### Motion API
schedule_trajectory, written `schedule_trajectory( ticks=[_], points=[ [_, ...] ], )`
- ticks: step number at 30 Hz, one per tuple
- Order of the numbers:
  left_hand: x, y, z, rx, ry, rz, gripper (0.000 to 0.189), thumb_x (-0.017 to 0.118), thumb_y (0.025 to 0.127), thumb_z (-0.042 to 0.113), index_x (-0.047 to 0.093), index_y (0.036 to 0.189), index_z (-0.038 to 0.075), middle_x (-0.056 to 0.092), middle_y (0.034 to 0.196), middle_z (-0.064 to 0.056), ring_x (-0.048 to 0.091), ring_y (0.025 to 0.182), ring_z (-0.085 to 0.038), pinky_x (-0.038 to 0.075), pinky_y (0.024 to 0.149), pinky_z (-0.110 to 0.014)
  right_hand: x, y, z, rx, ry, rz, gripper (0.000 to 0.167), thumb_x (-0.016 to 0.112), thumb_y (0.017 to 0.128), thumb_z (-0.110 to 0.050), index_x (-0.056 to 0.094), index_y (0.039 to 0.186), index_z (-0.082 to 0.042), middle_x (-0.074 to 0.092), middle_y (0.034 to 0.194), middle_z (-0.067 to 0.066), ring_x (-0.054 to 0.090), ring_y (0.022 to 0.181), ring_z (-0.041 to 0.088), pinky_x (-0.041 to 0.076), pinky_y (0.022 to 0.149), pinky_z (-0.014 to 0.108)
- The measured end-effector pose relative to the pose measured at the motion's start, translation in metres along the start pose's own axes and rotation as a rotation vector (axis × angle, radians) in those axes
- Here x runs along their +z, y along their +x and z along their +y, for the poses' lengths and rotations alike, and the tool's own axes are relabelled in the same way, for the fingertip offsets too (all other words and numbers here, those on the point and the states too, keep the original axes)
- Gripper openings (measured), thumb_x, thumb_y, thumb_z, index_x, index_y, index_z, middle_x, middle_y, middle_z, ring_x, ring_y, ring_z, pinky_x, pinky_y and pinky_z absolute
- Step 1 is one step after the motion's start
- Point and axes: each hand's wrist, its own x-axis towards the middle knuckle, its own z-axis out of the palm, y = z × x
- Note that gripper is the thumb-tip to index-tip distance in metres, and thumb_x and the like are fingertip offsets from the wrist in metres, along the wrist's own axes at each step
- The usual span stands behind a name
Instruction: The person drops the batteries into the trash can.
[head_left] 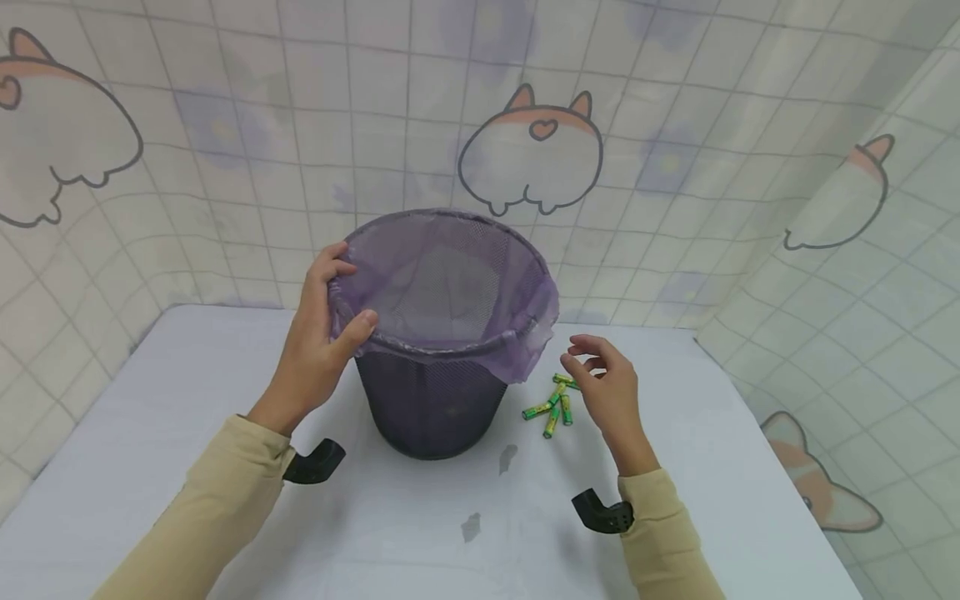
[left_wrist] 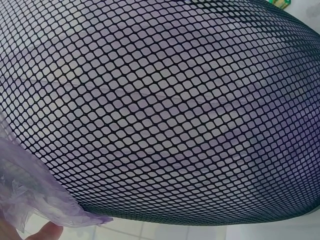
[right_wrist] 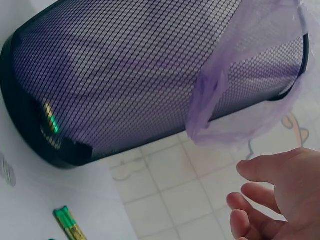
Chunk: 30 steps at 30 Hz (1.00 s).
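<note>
A black mesh waste bin (head_left: 435,408) stands upright, lined with a thin purple bag (head_left: 517,354) folded over its rim. My left hand (head_left: 311,346) grips the bin's left rim through the bag, thumb on the near side and fingers round the outer edge. To the right of the bin, my right hand (head_left: 609,383) hovers with loosely bent fingers and holds nothing. Several green and yellow batteries (head_left: 552,421) lie loose on the table just left of that hand, which partly covers the group. Through the mesh low in the bin, a green and gold patch (right_wrist: 51,118) shows in the right wrist view.
Bin and batteries are on a white table (head_left: 390,533) with two small grey patches (head_left: 471,527) in front of the bin. A tiled-pattern curtain (head_left: 360,125) with cartoon animals hangs behind and along the sides. Each wrist carries a black camera mount (head_left: 602,511).
</note>
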Motion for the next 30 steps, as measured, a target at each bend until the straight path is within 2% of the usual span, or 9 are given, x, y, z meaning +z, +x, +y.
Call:
schedule_trajectory(
  ticks=[9,16,23,30],
  points=[
    [-0.002,-0.003,0.002,0.001,-0.021,0.008,0.055,0.055,0.087,0.029,0.036,0.133,0.006,0.022,0.159,0.001,0.019,0.147,-0.018,0.018,0.115,-0.053,-0.009,-0.004,0.015,0.050,-0.087,-0.041,0.035,0.067,0.088,-0.014,0.061,0.123,-0.009,0.068,0.113,0.011,0.054,0.085,0.015,0.041,0.073,0.022],
    [-0.002,0.000,0.002,0.009,-0.018,0.009,0.055,0.056,0.087,0.028,0.037,0.133,0.006,0.023,0.159,0.001,0.020,0.147,-0.019,0.019,0.115,-0.054,-0.013,-0.006,0.025,0.058,-0.096,-0.068,0.038,0.069,0.087,-0.013,0.060,0.124,-0.009,0.067,0.115,0.012,0.054,0.085,0.015,0.041,0.072,0.020],
    [0.001,0.001,-0.002,0.001,-0.031,0.000,0.055,0.056,0.087,0.028,0.036,0.133,0.007,0.021,0.159,0.001,0.019,0.148,-0.018,0.018,0.115,-0.053,-0.012,-0.007,0.039,0.117,-0.127,-0.115,0.041,0.067,0.089,-0.015,0.057,0.128,-0.009,0.065,0.120,0.015,0.053,0.088,0.017,0.042,0.066,0.020],
    [0.000,0.001,-0.004,0.014,-0.042,0.012,0.055,0.057,0.087,0.029,0.037,0.133,0.006,0.022,0.159,0.001,0.019,0.147,-0.018,0.018,0.115,-0.052,-0.011,-0.008,0.052,0.135,-0.141,-0.160,0.042,0.067,0.088,-0.013,0.057,0.128,-0.010,0.065,0.121,0.013,0.053,0.089,0.017,0.042,0.067,0.021]
  ],
)
